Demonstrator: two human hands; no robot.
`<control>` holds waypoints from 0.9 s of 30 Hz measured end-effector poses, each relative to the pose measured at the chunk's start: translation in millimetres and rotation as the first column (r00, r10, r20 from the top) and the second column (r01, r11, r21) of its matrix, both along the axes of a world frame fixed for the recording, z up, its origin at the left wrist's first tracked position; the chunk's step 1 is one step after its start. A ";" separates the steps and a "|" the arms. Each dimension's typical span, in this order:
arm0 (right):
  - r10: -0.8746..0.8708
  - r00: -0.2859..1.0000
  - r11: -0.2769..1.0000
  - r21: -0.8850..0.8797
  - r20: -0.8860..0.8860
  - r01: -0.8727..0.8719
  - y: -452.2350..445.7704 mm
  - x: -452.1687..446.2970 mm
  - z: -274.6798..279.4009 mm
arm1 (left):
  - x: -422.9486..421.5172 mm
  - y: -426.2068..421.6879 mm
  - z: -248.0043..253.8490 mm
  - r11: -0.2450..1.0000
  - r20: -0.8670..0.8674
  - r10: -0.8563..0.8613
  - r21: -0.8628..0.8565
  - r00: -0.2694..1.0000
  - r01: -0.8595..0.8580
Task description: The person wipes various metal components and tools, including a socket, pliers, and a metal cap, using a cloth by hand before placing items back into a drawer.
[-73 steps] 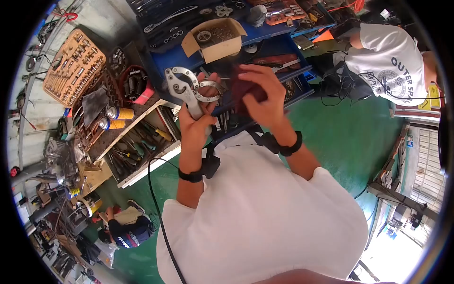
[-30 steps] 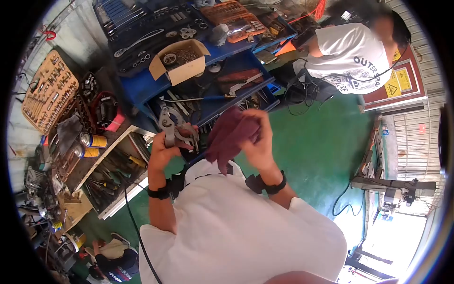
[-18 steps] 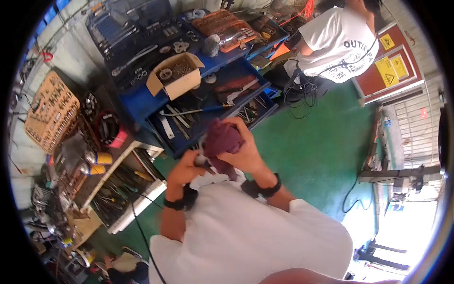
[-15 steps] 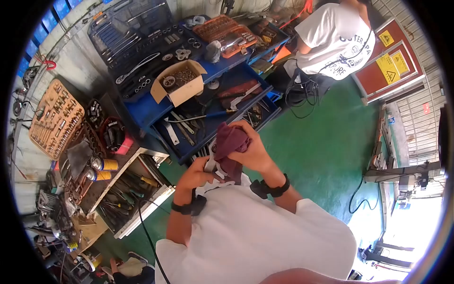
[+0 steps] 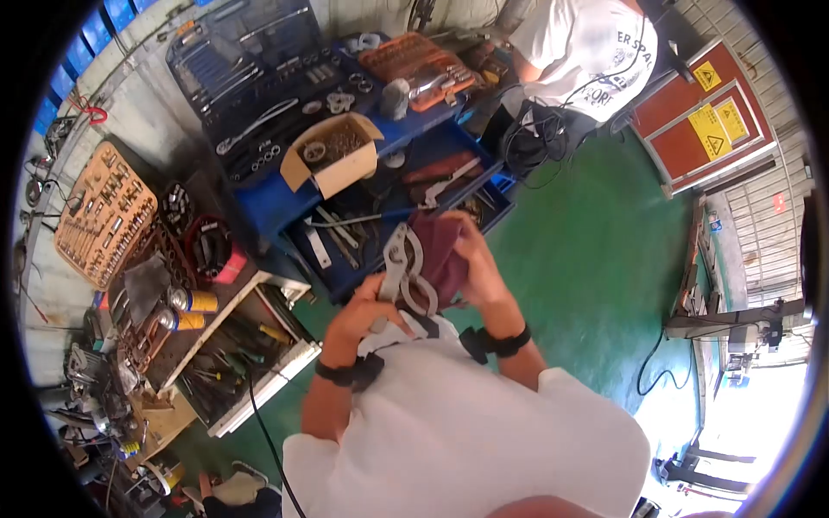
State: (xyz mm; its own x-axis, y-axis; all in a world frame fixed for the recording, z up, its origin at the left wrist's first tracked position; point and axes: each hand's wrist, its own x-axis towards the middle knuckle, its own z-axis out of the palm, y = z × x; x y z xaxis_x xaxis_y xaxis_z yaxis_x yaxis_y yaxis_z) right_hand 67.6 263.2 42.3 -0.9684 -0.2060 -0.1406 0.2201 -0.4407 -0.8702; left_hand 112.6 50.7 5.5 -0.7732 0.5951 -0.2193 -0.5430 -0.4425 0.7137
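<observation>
My left hand (image 5: 373,315) is closed around the lower end of grey metal pliers (image 5: 395,263), whose two curved arms point up and away from me. A maroon cloth (image 5: 442,259) is bunched in my right hand (image 5: 477,266), just right of the pliers. The cloth lies against or close behind the metal; exact contact is hard to tell. Both hands are in front of my chest, over the near edge of an open blue drawer (image 5: 345,281) holding wrenches and other hand tools.
On the blue tool cabinet stand a cardboard box (image 5: 345,173) of small metal parts and an orange socket case (image 5: 406,56). At left are a shelf cart (image 5: 246,285) and a tan socket tray (image 5: 108,216). Another person (image 5: 587,60) stands at upper right near a coiled black cable (image 5: 531,142).
The cloth has moved right and opened out, exposing more of the pliers. My right hand has shifted slightly right and down. The other person has moved left.
</observation>
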 end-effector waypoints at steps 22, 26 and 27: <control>-0.043 0.903 0.715 0.618 -0.429 0.327 -45.8 19.5 10.5 | -32.2 53.9 -59.5 0.843 -0.445 0.338 -0.249 0.829 -0.477; 0.140 0.737 0.521 0.683 -0.661 0.513 -44.1 15.6 -13.0 | -40.1 81.2 -92.6 0.848 -0.519 0.447 -0.014 0.729 -0.530; 0.119 0.714 0.531 0.652 -0.690 0.541 -47.4 12.9 -18.7 | -33.7 78.8 -70.4 0.869 -0.320 0.483 0.067 0.815 -0.489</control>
State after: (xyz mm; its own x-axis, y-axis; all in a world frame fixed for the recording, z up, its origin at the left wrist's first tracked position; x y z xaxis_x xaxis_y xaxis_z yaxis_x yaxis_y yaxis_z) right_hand 80.5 215.8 23.6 -0.8656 -0.1065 0.4893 -0.4674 0.5225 -0.7132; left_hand 78.9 129.5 -64.9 -0.9894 0.1213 0.0802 -0.0042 -0.5747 0.8184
